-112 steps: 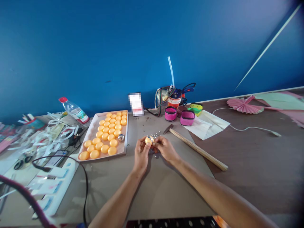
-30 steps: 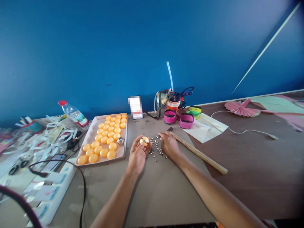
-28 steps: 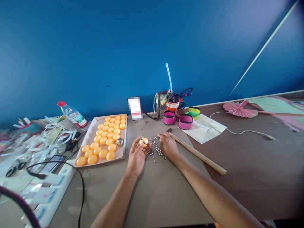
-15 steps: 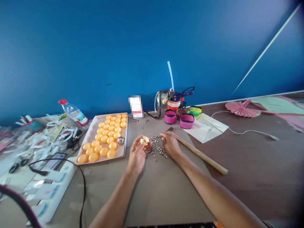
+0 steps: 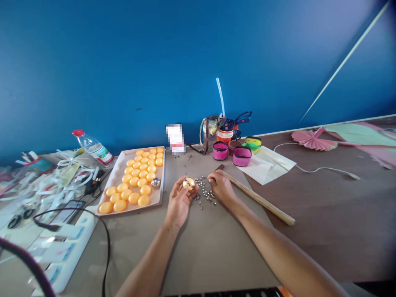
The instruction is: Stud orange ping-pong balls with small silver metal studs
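- From my remote seat I see the left hand (image 5: pixel 178 202) cupped around an orange ball (image 5: pixel 188 183) with silver studs on it, held just above the table (image 5: pixel 201 247).
- Right hand (image 5: pixel 220 187) is fingers-down on the pile of small silver studs (image 5: pixel 202 193) beside the ball; can't tell if it's pinching one.
- Hammer (image 5: pixel 256 197) lies just right of that hand.
- Tray (image 5: pixel 119 175) of plain orange balls (image 5: pixel 139 181) sits to the left, with one silver ball (image 5: pixel 155 182) in it.
- Pink pots (image 5: pixel 232 153) are further back by the blue wall.
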{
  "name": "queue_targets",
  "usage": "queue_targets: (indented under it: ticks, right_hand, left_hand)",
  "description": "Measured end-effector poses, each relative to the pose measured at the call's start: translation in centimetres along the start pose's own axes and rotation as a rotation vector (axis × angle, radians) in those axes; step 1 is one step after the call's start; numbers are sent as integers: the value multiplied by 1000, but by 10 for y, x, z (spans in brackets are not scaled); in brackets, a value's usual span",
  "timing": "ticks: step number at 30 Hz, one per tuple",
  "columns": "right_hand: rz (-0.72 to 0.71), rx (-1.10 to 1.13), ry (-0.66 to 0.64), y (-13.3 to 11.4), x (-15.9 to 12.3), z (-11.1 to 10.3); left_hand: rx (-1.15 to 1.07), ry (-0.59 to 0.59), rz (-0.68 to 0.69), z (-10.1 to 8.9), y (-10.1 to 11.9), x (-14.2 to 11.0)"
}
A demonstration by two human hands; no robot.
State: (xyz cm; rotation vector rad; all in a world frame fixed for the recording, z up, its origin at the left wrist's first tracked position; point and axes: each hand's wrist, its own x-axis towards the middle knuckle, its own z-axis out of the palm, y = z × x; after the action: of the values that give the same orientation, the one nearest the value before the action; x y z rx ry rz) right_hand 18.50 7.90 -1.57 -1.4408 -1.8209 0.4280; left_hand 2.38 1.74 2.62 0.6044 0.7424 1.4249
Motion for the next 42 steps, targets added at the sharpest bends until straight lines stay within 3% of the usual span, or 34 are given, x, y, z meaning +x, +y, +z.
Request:
queue_targets:
  ticks: [3,7,14,21,26,33,42]
  right_hand:
    - [101,145,88,-2,0,-7]
    - [297,367,30,-12,-1,-17]
    - [256,757,-12,-28,-4,-15]
    - [314,1125,-74,-33,-7,-12]
    - [382,1362,-223,-42,-9,-20]
    - [380,1397,-322,-44,-11,-22]
    - [384,1324,-357,-42,-15,-15]
  left_hand:
    - [7,-9,-2,-1,0,0]
    - [13,-19,-2,-1,0,-1]
    - [69,-30,25,1,1,-2]
    - [75,-59,31,-1,-1,-1]
    - [65,-73,17,-1,-2,0]
    - [69,-79,26,0,-3,0]
    - [151,-80,40,-1,-6,-2]
